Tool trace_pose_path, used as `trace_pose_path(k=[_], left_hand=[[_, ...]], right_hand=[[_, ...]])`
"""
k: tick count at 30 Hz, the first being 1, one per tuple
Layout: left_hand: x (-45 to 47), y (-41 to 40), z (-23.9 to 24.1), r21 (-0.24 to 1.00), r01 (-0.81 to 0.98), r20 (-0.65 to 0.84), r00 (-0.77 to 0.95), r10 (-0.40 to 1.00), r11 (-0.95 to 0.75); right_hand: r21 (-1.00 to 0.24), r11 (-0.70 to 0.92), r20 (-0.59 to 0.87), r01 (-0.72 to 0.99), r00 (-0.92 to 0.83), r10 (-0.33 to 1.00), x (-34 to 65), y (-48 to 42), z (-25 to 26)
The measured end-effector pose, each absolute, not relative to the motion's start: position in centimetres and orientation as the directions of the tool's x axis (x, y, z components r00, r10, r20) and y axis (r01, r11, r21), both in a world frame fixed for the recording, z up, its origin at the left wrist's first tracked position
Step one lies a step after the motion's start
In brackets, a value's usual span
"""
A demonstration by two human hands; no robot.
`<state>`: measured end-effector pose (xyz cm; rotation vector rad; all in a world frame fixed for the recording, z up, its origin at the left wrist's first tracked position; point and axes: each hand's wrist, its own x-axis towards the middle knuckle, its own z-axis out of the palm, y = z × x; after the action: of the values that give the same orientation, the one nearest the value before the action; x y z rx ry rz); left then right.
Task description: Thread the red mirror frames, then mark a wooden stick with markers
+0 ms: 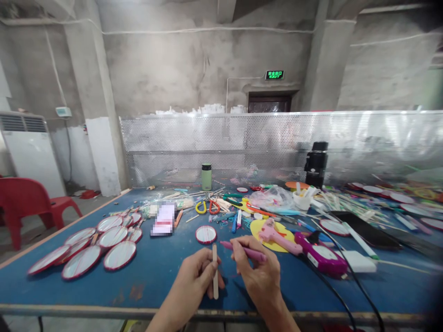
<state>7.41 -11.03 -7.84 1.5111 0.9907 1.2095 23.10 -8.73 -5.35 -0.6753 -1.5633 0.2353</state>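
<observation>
My left hand (197, 274) is closed around a flat wooden craft stick (215, 269), held upright over the blue table (152, 272) near its front edge. My right hand (258, 269) grips a purple marker pen (242, 250) lying across its fingers, tip pointing left toward the stick. A single round red-rimmed disc (206, 234) lies just beyond both hands.
Several red-rimmed discs (104, 244) lie in a group at the left. A pink glue gun (277, 235) on a yellow circle, a purple glue gun (320, 256) with black cords, scissors (207, 206), a green bottle (206, 176) and scattered sticks crowd the middle and right. A red chair (27, 203) stands left.
</observation>
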Motion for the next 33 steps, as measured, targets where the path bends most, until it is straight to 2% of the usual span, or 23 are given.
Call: trace_pose_path(k=[7,13,21,33], left_hand=[[7.3,-10.9,-8.0,0.980,-0.044,0.201,0.208,0.957,-0.196],[7.4,-10.6,-8.0,0.979,-0.044,0.203,0.212,0.956,-0.199],[7.5,-10.7,-8.0,0.983,-0.050,0.185,0.184,0.966,-0.178],[7.1,-11.2,-7.0,0.988,-0.024,0.156,0.231,0.960,-0.155]], right_hand=[[-0.506,0.807,0.850,0.306,0.018,0.526,23.2,-8.6,-5.6],[-0.438,0.848,0.891,0.299,0.023,0.453,23.1,-8.7,-5.0],[-0.493,0.810,0.857,0.316,0.017,0.515,23.1,-8.5,-5.7],[-0.478,0.810,0.853,0.341,-0.040,0.520,23.1,-8.9,-4.9]])
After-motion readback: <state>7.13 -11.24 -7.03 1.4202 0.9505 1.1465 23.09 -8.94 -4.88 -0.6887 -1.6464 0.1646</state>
